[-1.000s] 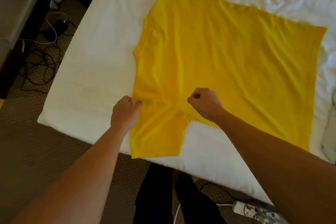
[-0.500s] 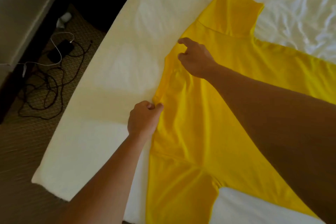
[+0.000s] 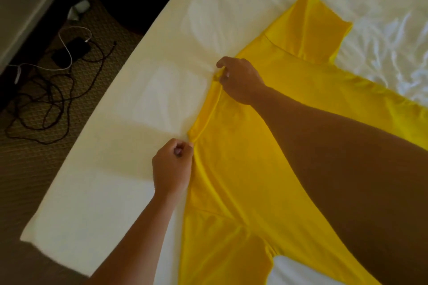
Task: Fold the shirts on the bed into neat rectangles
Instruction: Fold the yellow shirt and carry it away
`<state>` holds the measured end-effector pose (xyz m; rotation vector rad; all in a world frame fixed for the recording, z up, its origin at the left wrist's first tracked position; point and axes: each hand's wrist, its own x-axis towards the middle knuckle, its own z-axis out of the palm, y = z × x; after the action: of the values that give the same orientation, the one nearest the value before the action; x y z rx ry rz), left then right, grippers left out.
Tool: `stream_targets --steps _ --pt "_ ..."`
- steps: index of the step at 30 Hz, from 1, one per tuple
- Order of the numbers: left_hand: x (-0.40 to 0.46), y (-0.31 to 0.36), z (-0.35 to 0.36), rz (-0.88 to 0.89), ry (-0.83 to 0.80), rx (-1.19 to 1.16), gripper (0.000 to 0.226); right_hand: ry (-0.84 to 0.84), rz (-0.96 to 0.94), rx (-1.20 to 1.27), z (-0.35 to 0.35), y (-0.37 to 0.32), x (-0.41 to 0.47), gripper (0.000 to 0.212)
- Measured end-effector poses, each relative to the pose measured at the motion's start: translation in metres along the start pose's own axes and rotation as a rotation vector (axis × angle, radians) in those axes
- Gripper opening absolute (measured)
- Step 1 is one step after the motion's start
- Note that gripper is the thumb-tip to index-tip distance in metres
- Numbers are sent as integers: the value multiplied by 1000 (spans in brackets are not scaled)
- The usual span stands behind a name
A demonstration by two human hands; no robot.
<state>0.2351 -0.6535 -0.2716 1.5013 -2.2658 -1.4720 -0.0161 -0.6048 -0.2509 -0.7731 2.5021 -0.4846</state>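
A bright yellow T-shirt [image 3: 243, 169] lies spread flat on the white bed [image 3: 139, 99], its collar edge toward the bed's left side and one sleeve pointing to the far end. My left hand [image 3: 172, 169] pinches the shirt's edge at the near end of the collar. My right hand [image 3: 239, 80] pinches the same edge farther away, near the far shoulder. My right forearm crosses over the shirt's body and hides part of it. The near sleeve reaches toward the bottom of the view.
Left of the bed is patterned carpet with a tangle of black and white cables [image 3: 46, 90] and a dark phone [image 3: 76, 48]. A grey furniture edge [image 3: 25, 2] stands at the top left. Rumpled white sheet [image 3: 382, 30] lies beyond the shirt.
My right hand left the near sleeve, reached to the far shoulder and now pinches the collar edge there. My left hand keeps its pinch on the near collar edge. The view has shifted closer.
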Motion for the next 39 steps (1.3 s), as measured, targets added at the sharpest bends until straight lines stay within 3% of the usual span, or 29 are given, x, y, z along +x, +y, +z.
stream_targets --steps 3,7,9,13,16,19,22,28,30,34,39 --pt "0 1 0 3 -28 28 21 -1 -27 37 -1 4 -11 43" --pt "-1 11 2 -94 43 -74 18 53 -43 25 -1 14 -38 45" --pt "-14 20 6 -42 88 4 20 98 -4 112 1 25 -59 43" --pt "-56 16 28 497 130 598 45 198 142 292 4 63 -131 37" --pt "-97 12 59 879 -116 759 50 254 253 348 13 106 -210 34" --pt "-142 12 86 1038 -443 885 50 310 405 255 35 149 -308 41" --pt "-173 7 101 1048 -625 996 51 295 466 66 59 182 -405 52" --pt "-205 -9 107 1086 -598 1129 35 128 438 -206 62 254 -519 56" --pt "-215 -7 114 1090 -580 1167 27 160 416 -272 56 280 -537 48" --pt "-231 -4 127 1043 -592 1251 36 211 380 -384 38 319 -549 16" --pt "-239 1 119 1030 -599 1376 37 25 259 -441 23 338 -563 9"
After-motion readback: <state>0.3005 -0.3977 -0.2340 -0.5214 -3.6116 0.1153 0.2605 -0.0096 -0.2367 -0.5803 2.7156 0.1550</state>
